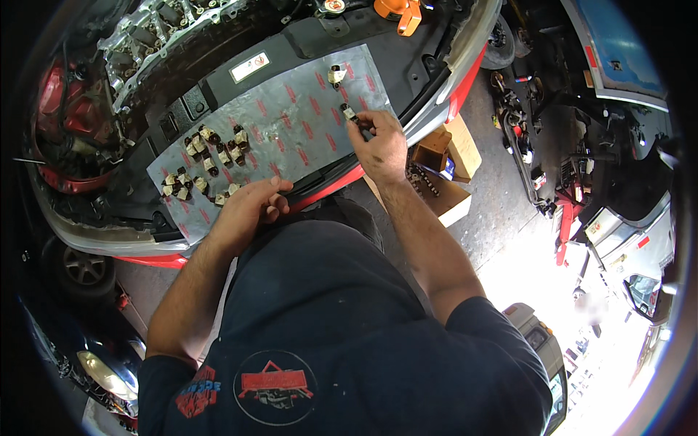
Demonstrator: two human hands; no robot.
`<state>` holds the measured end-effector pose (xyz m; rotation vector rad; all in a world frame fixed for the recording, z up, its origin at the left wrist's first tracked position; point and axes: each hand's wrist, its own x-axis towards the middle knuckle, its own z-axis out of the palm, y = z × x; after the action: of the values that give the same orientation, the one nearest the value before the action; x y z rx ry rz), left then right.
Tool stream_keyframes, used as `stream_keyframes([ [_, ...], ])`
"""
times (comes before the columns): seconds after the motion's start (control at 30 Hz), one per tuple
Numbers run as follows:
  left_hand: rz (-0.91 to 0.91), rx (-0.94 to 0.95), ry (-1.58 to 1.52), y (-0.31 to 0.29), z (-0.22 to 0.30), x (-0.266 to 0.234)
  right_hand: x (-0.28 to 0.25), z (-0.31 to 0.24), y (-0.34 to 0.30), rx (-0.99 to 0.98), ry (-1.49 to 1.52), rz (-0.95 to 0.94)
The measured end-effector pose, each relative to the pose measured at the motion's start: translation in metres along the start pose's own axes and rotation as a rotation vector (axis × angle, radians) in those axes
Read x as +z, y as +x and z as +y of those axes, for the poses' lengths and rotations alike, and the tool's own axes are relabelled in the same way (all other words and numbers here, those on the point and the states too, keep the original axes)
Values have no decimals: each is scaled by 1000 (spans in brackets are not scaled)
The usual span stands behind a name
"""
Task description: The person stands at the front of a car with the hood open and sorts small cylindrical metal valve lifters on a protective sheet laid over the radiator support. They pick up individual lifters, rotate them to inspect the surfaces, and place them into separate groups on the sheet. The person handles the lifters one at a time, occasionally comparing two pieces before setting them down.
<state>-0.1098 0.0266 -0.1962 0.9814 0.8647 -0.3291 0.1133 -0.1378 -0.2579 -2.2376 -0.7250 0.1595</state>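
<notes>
A grey sheet with red print (305, 131) lies across the front of an open engine bay. My right hand (382, 149) is over its right side, thumb and fingers closed on a small dark engine part with a cream tape label (349, 112). Farther back on the sheet stands a similar taped part (336, 75). Several more taped parts (211, 149) are grouped on the left side. My left hand (254, 203) hovers at the near edge, fingers loosely curled and apart, holding nothing visible. Beside it lie a couple of taped parts (227, 193), partly hidden by the hand.
The exposed top of an engine (156, 36) is at the far left. An orange tool (400, 13) rests at the back. The car's red bumper (327, 189) runs along my front. To the right, an open cardboard box (454, 196) on the floor holds a camshaft (423, 179).
</notes>
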Motion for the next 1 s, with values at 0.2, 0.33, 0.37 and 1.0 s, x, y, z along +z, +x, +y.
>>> stream_keyframes([
  [0.2, 8, 51, 58, -8, 1, -4, -3, -1, -2, -9, -25, -32],
  [0.33, 40, 61, 78, -10, 2, -8, -6, -3, -1, -11, -65, -52],
  [0.37, 41, 70, 69, -11, 2, -9, -6, -3, -1, -6, -71, -60],
  [1.0, 661, 632, 829, -7, 25, -57, -16, -14, -3, -99, -179, -26],
])
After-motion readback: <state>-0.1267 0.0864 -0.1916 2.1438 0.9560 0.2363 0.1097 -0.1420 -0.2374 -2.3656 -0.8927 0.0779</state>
